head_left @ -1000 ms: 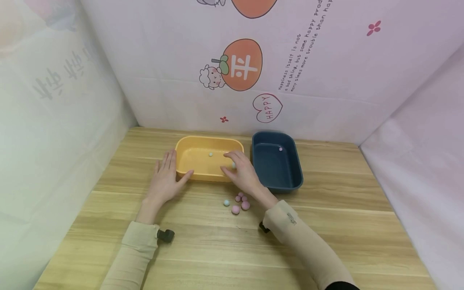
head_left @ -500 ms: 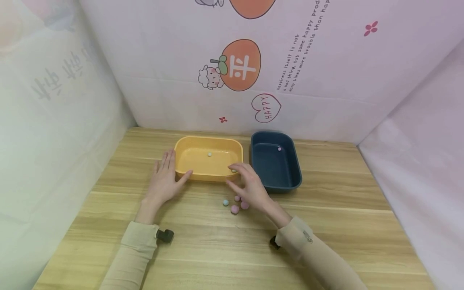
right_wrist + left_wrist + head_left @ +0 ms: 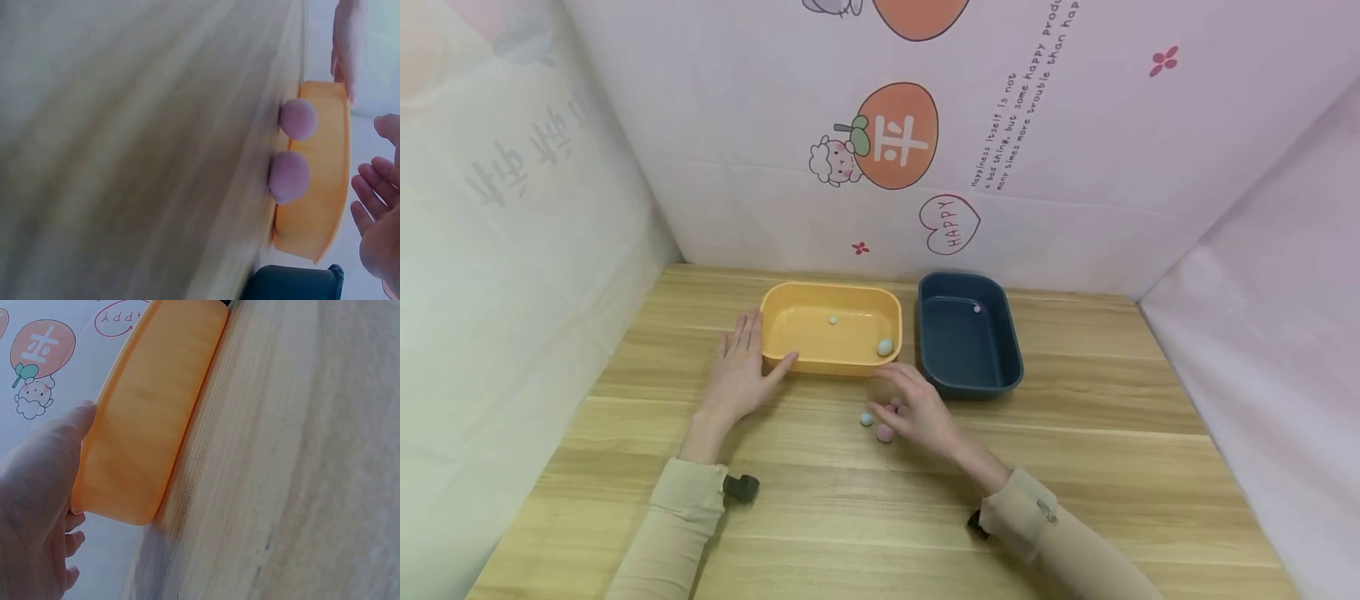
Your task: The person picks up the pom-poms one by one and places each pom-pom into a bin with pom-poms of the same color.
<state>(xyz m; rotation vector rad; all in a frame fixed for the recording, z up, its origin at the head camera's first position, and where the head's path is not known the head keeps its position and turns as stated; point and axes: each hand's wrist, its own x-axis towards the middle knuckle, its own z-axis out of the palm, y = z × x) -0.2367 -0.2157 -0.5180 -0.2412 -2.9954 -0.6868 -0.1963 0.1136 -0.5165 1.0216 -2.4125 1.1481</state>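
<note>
My left hand point(image 3: 736, 379) rests against the left end of a yellow plastic tray point(image 3: 805, 337), fingers along the end wall and thumb at the front rim. Inside the tray lie a light-blue ball point(image 3: 884, 347), near the right front corner, and a smaller pale ball point(image 3: 832, 320). My right hand point(image 3: 921, 415) hovers over the table before the tray, thumb and fingers apart, holding nothing. Beneath it sit pink balls point(image 3: 289, 176), partly hidden in the head view. Left of them is a light-blue ball point(image 3: 867, 419).
Right of the yellow tray stands a dark blue tray point(image 3: 962, 354) with a small pink ball point(image 3: 977, 309) in it. Both stand near the back edge of the wood-grain table point(image 3: 820, 517). Printed cloth point(image 3: 760, 200) hangs behind, with more at both sides.
My right hand has let go of the light-blue ball in the yellow tray's right corner, then drawn back over the rim toward the pink balls. The left hand stays in place.
</note>
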